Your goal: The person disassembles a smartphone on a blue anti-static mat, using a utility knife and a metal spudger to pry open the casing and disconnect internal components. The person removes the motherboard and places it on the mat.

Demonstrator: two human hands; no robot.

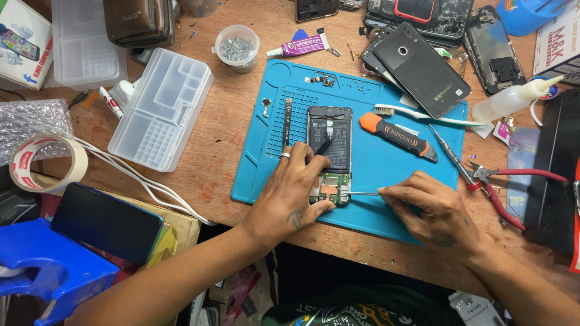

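An opened phone [330, 145] with its back off lies on a blue work mat [374, 172], its battery and green circuit board showing. My left hand [292, 193], with a ring on one finger, presses down on the phone's lower left part and steadies it. My right hand [432, 205] pinches a thin metal tool [362, 193] whose tip touches the board at the phone's lower end.
On the mat lie an orange-and-black pry tool [399, 137], a toothbrush [423, 116] and a thin screwdriver [450, 156]. Red-handled pliers [501, 181] sit at right. Clear plastic organizers [162, 107], a tape roll [48, 162], a screw cup [237, 48] and several other phones [423, 69] surround it.
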